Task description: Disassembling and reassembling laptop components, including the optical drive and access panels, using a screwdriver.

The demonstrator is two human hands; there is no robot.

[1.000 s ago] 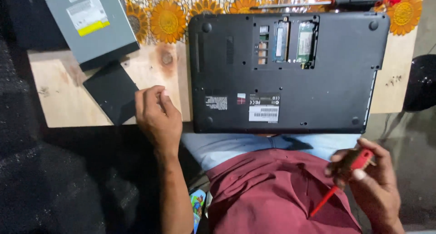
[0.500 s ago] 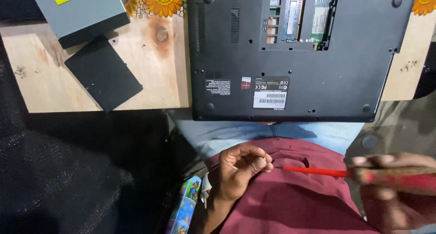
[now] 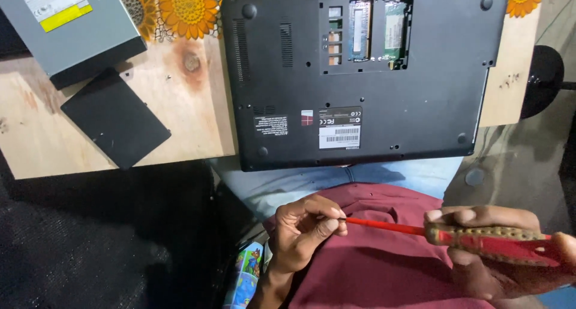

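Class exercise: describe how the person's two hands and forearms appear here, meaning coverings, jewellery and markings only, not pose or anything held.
Both the left hand and right hand are bare: no gloves, rings or watch visible. The left forearm shows no sleeve; the right wrist is out of view.

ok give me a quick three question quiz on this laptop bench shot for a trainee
1. True or false: the black laptop lies underside up with an open compartment.
2. Which hand grips the red-handled screwdriver: A left hand, B right hand?
3. What touches the screwdriver's tip?

Key
1. True; green boards show in the opening.
2. B.
3. The left hand's fingers pinch it.

Nearby on the wooden table: a flat black square panel and a grey metal drive.
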